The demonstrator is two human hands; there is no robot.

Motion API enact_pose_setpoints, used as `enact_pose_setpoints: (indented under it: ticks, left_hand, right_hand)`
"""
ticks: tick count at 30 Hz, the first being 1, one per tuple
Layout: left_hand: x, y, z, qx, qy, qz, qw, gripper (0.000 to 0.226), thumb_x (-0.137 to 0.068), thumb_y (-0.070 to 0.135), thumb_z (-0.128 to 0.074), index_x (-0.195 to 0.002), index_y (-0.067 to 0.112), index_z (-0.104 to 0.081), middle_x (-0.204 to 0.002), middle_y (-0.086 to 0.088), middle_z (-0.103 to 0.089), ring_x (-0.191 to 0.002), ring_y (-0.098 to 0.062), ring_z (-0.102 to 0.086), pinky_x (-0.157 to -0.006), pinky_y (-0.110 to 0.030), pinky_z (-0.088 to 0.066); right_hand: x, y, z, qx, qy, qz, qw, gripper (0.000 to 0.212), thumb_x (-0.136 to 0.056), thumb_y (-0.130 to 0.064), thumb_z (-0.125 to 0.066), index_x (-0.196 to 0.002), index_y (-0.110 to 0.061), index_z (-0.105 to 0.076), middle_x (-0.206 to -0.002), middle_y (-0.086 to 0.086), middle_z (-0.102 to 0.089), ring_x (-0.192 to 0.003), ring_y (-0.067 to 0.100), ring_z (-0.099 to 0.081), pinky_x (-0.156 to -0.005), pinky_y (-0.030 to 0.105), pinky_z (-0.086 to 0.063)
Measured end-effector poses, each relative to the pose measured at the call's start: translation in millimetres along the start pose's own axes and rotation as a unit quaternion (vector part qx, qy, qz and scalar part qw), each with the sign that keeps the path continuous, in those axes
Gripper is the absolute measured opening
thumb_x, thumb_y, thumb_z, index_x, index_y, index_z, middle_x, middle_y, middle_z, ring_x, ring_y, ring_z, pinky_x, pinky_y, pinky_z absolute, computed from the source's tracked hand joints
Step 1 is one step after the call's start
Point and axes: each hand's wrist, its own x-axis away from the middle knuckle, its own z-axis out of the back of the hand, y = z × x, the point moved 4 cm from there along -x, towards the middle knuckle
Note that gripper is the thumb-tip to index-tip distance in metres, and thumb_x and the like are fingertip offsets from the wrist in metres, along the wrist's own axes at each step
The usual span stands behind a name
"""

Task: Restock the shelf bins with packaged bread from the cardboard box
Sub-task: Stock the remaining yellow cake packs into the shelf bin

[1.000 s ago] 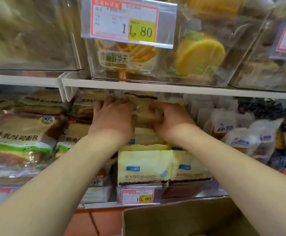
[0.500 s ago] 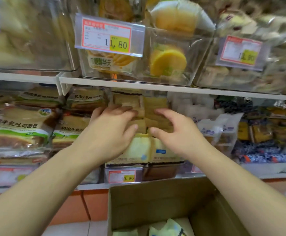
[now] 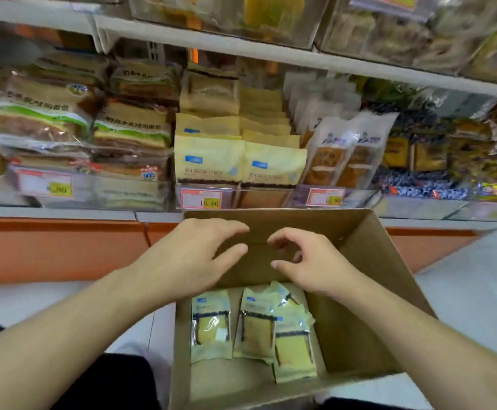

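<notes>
Both hands hover empty, fingers loose, over pale-yellow bread packs in the cardboard box.

Box before the shelf
Bread packets lie in the cardboard box (open-topped), shelf bin behind it, both hands above.

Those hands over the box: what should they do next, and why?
Probably reach down and pick up a bread pack. Both the left hand and the right hand hover empty above the open box, several packs lie on its floor, and the shelf bin holds the same yellow packs.
</notes>
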Motion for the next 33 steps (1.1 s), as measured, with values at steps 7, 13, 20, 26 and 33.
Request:
enact_pose_setpoints:
  ticks: [7, 13, 20, 26, 33]
  left_hand:
    - [-4.8, -18.8, -33.2, -0.095, -0.108, -0.019, 0.989, 0.057, -0.103, 0.062, -0.037, -0.154, 0.037, -0.039, -0.150, 0.016, -0.053, -0.136, -0.007, -0.049, -0.118, -0.030, -0.033]
    - [-17.8, -19.2, -37.6, -0.092, -0.175, -0.002, 0.980, 0.058, -0.097, 0.068, -0.025, -0.147, 0.041, -0.037, -0.140, 0.015, -0.056, -0.128, -0.014, -0.054, -0.108, -0.037, -0.045]
    - [-27.9, -21.2, -66.4, -0.156, -0.195, -0.029, 0.968, 0.074, -0.083, 0.068, 0.004, -0.133, 0.041, -0.042, -0.123, 0.014, -0.062, -0.109, -0.015, -0.063, -0.094, -0.041, -0.050]
    - [-25.2, -33.7, -76.8, -0.160, -0.147, -0.033, 0.976, 0.056, -0.091, 0.062, -0.030, -0.111, 0.028, -0.069, -0.092, 0.004, -0.074, -0.078, -0.026, -0.072, -0.071, -0.049, -0.056]
    - [-29.1, -14.5, -68.5, -0.178, -0.241, -0.035, 0.954, 0.054, -0.099, 0.067, -0.014, -0.142, 0.038, -0.029, -0.141, 0.015, -0.050, -0.130, -0.013, -0.051, -0.110, -0.035, -0.038]
  right_hand:
    - [-37.7, 68.4, -61.5, 0.083, -0.200, -0.089, 0.972, 0.070, -0.088, -0.038, -0.084, -0.151, -0.029, -0.052, -0.151, -0.007, -0.056, -0.131, 0.015, -0.060, -0.105, 0.030, -0.053]
    - [-89.9, 141.5, -113.5, 0.133, -0.283, -0.132, 0.941, 0.078, -0.081, -0.045, -0.087, -0.149, -0.026, -0.053, -0.150, -0.002, -0.058, -0.121, 0.020, -0.065, -0.100, 0.033, -0.056]
    - [-104.6, 208.9, -185.4, 0.089, -0.323, -0.197, 0.922, 0.093, -0.075, -0.041, -0.090, -0.155, -0.027, -0.046, -0.151, -0.002, -0.054, -0.134, 0.021, -0.054, -0.100, 0.022, -0.043]
    - [-104.5, 221.8, -210.3, 0.117, -0.306, -0.193, 0.925, 0.091, -0.073, -0.042, -0.089, -0.153, -0.033, -0.046, -0.144, 0.003, -0.055, -0.140, 0.027, -0.041, -0.111, 0.034, -0.040]
    - [-96.2, 220.9, -221.0, 0.073, -0.262, -0.209, 0.939, 0.009, -0.082, -0.025, -0.079, -0.076, -0.027, -0.072, -0.070, -0.010, -0.066, -0.080, 0.014, -0.063, -0.057, 0.019, -0.040]
